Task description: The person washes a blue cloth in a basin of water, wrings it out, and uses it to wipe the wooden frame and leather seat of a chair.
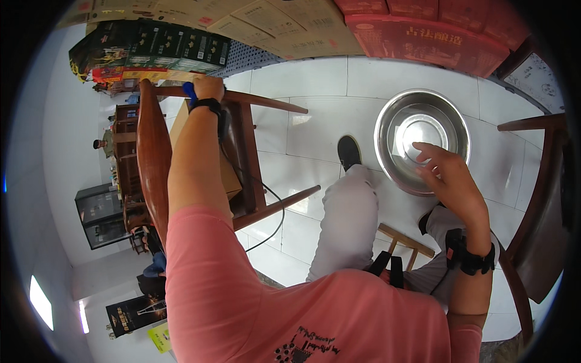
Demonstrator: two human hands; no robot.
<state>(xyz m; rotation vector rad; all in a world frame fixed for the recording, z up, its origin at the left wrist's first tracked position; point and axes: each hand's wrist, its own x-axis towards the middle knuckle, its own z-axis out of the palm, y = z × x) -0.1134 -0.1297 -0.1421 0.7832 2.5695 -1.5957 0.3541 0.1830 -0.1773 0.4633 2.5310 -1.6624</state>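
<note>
My left hand (pixel 209 88) is closed on a blue cloth (pixel 189 92), which bunches out beside the fist. It rests against the side of a dark wooden chair (pixel 154 154), though what the fingers do underneath is hidden. A cardboard box (pixel 230 179) sits on the chair's seat, partly behind my left forearm. Over a round stainless steel basin (pixel 386 149) on the floor hovers my right hand (pixel 449 174), its fingers apart and holding nothing. The basin's shiny inside looks to hold clear water, but reflections make this uncertain.
Stacked cardboard cartons (pixel 290 27) and red boxes (pixel 426 45) line the far side. A second wooden chair (pixel 538 195) stands at right, a small wooden stool (pixel 406 240) near my legs. A black cable (pixel 282 213) loops beside the left chair. Another person (pixel 106 144) is in the background.
</note>
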